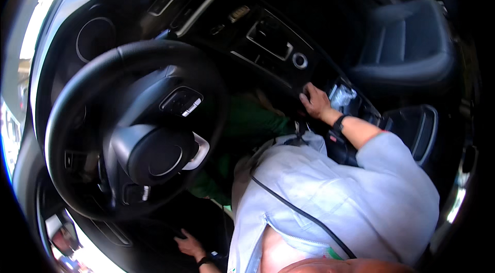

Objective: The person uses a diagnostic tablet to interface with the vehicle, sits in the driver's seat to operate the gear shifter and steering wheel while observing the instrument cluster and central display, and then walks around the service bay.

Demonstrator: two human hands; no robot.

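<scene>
My right hand (315,101) is at the centre console (278,71), beside crinkled clear plastic (341,96) in a console recess. Its fingers are bent over something dark that I cannot make out. My left hand (190,244) is low at the bottom, below the steering wheel (62,128), beside the dark door-side area; its fingers are apart and nothing shows in them. My torso in a pale zipped jacket (340,195) fills the lower right, with a black cord lying across it.
A black leather passenger seat (402,41) is at upper right, an armrest (412,133) below it. The dashboard (103,20) spans the upper left. A side mirror (63,234) shows at lower left. Green-clothed legs (252,113) are partly visible behind the wheel.
</scene>
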